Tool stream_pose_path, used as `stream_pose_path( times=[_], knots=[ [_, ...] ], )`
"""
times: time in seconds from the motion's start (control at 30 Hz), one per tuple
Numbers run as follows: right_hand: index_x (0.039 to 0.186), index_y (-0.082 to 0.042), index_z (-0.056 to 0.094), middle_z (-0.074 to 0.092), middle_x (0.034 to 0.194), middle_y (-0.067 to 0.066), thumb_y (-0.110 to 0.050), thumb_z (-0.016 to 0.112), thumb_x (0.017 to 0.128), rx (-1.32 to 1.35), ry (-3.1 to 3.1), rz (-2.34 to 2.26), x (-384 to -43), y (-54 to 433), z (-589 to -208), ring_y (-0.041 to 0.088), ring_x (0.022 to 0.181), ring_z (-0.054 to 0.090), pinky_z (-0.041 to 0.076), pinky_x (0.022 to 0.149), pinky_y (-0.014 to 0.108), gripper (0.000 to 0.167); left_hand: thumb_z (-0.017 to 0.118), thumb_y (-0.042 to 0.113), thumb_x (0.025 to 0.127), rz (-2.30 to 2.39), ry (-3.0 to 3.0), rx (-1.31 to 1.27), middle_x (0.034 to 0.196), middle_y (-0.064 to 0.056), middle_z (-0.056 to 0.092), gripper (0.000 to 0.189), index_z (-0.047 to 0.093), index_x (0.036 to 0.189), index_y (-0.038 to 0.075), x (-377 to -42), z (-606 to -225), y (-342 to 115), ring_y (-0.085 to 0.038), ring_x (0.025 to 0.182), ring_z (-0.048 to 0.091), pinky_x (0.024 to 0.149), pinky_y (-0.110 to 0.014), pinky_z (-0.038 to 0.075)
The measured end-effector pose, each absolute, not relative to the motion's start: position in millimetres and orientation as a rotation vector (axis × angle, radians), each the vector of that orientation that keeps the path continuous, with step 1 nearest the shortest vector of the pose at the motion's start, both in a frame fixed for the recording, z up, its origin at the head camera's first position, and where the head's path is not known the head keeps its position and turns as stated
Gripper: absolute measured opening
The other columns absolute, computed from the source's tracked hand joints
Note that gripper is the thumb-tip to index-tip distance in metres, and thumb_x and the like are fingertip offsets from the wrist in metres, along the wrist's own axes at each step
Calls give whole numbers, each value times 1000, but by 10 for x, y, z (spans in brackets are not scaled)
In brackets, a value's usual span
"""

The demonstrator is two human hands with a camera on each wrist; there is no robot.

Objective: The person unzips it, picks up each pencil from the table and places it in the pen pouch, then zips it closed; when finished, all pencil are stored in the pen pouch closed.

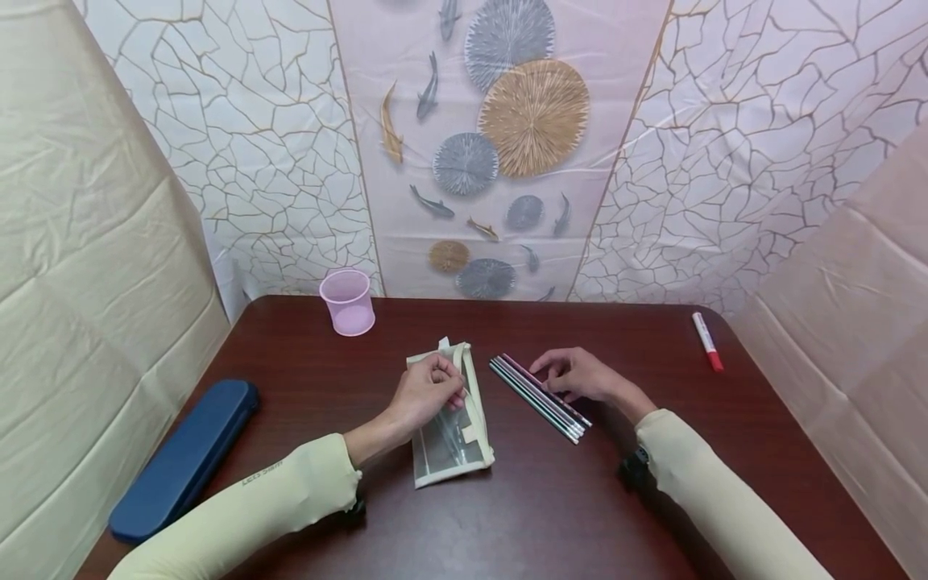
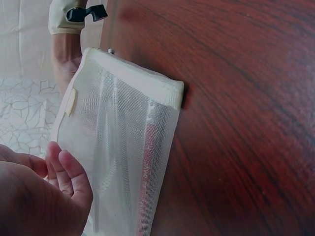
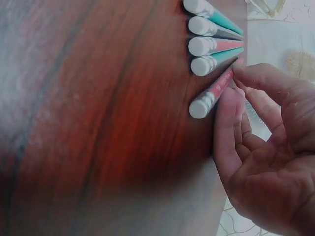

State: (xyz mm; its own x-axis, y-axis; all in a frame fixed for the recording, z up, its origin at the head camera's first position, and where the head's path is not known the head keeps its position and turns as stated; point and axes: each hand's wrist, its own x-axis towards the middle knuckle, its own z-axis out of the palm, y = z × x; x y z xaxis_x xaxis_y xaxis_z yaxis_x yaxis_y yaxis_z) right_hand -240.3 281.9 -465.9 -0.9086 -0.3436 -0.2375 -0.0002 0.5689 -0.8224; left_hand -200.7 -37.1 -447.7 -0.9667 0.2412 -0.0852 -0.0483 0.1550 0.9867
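Observation:
My left hand (image 1: pixel 420 396) pinches the pale zip edge of a see-through mesh pencil pouch (image 1: pixel 437 459), which lies on the table. In the left wrist view, a red pencil-like shape (image 2: pixel 146 172) with lettering shows through the mesh. Right of the pouch, several pencils (image 1: pixel 528 391) with white erasers lie side by side, slanting. My right hand (image 1: pixel 586 375) holds the rightmost one, a red pencil (image 3: pixel 220 87), between thumb and forefinger. Its eraser end stands a little apart from the others, which are green, black and red.
A pink cup (image 1: pixel 351 312) stands at the back left of the brown table (image 1: pixel 522 515). Along the left edge lies a long dark blue case (image 1: pixel 184 461). A white marker with a red cap (image 1: pixel 706 341) is at the far right. Cloth hangs on three sides.

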Motion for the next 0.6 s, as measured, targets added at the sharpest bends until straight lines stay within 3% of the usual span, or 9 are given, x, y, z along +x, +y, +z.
stream_pose_path(
  times=[0.3, 0.6],
  knots=[
    [122, -8, 69, 64, 87, 11, 3, 71, 92, -286, 2573, -1152, -2375, 2722, -4625, 18, 61, 58, 55, 54, 30, 32, 66, 4, 93, 1889, 2211, 192, 75, -6, 75, 6, 63, 99, 3, -2022, -4474, -386, -10, 63, 70, 63, -28, 63],
    [118, -11, 66, 64, 94, 6, 1, 75, 89, -232, 2679, -936, -2364, 2615, -4544, 20, 74, 61, 59, 55, 33, 33, 66, 6, 94, 1881, 2205, 196, 76, -6, 75, 6, 63, 98, 3, -2016, -4481, -381, -11, 64, 70, 63, -27, 63]
  ],
)
